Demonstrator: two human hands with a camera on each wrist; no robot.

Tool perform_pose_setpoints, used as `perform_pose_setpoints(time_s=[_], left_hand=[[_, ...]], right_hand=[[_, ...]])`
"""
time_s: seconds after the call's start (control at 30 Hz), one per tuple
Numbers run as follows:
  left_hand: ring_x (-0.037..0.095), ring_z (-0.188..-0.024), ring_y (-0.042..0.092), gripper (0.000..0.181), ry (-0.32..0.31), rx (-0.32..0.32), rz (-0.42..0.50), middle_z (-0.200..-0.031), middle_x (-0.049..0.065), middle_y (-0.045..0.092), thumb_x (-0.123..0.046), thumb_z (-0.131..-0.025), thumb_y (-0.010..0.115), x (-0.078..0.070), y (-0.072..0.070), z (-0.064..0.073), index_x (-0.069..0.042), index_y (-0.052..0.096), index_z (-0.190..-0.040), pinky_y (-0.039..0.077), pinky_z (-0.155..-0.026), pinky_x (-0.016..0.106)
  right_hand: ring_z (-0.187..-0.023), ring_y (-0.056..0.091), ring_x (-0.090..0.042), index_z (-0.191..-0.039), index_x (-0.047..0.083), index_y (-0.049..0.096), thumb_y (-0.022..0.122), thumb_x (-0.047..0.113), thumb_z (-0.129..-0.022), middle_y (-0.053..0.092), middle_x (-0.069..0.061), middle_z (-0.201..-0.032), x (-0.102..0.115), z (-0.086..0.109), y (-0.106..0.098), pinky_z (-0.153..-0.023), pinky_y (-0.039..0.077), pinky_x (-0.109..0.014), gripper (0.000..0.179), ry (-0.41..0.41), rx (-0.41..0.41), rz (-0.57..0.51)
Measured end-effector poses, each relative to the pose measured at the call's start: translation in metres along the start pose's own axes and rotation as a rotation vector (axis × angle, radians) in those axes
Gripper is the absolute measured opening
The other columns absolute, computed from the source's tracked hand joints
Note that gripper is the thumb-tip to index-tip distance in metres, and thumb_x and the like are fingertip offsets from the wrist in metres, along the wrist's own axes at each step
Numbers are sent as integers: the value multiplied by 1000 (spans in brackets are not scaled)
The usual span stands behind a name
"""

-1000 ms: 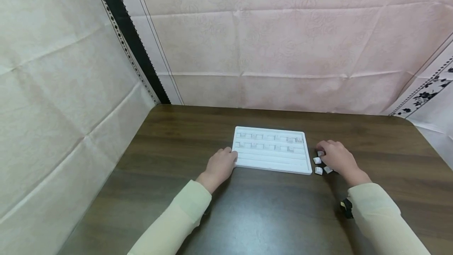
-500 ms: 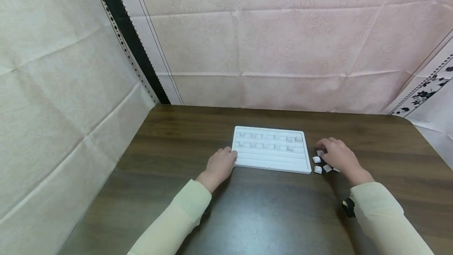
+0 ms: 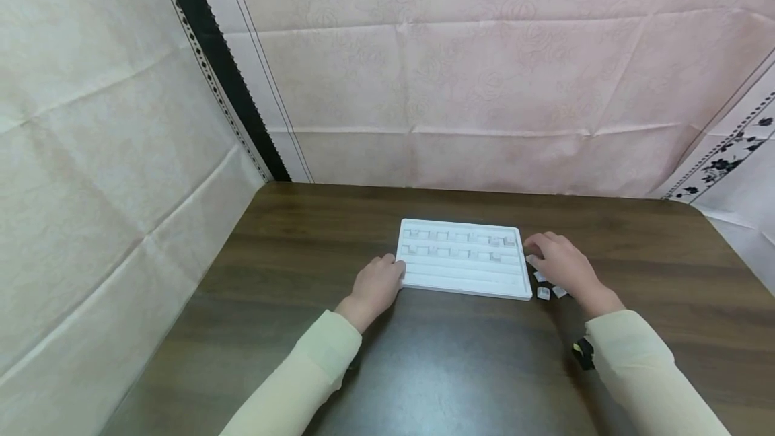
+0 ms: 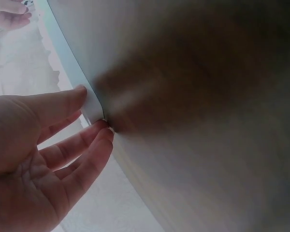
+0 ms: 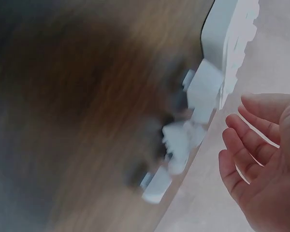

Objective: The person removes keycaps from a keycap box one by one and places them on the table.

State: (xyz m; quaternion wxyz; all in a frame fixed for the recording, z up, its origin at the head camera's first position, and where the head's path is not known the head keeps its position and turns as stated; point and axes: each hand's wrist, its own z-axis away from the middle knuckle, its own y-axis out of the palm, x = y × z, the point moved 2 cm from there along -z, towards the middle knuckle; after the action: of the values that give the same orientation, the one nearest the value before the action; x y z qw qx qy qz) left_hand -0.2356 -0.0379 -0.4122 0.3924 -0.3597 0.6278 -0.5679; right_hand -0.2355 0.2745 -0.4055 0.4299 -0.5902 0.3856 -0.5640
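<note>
A white board [image 3: 463,258] with rows of small raised pieces lies on the brown table. My left hand [image 3: 372,284] holds its left edge; in the left wrist view the thumb is against the board's rim [image 4: 93,105] and the fingertips are at its corner. Beside the board's right edge, my right hand [image 3: 563,264] hovers over several loose white pieces [image 3: 543,293] that look like keycaps. A white piece [image 3: 531,259] shows by its thumb. The right wrist view shows its fingers [image 5: 241,137] loosely bent, with no clear piece between them.
Patterned cloth [image 3: 484,86] hangs behind the table [image 3: 339,221] and on both sides. The loose pieces [image 5: 157,183] lie close together near the board's right corner, some partly hidden by the right hand.
My right hand has shifted left, closer to the board, and a white piece by its thumb now appears farther left. My left hand stays on the board's edge.
</note>
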Motion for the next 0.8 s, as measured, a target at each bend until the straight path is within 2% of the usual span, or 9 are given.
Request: perform_pose_setpoints(time_s=[0.3,0.57,0.8], left_hand=[[14,-69,50,15,0,-3,-3,-88,5,61,-21,-87,63,1,2,0,-11,65,-98,46,-62,24],[14,-71,51,16,-6,8,1,-90,5,61,-22,-87,64,1,1,1,-11,65,-100,48,-64,25],[14,-71,52,16,-7,1,-2,-89,5,61,-21,-87,64,0,0,1,-12,65,-99,48,-64,25]], right_hand=[[-104,50,-36,-117,1,57,58,14,-88,57,-22,-114,18,-11,9,-87,41,-57,32,-56,-3,-2],[-105,51,-36,-115,3,59,58,13,-88,60,-18,-111,32,-14,16,-89,41,-57,29,-90,1,-11],[-103,54,-34,-110,3,62,59,12,-86,62,-16,-108,38,-21,25,-88,43,-53,26,-145,-20,21]])
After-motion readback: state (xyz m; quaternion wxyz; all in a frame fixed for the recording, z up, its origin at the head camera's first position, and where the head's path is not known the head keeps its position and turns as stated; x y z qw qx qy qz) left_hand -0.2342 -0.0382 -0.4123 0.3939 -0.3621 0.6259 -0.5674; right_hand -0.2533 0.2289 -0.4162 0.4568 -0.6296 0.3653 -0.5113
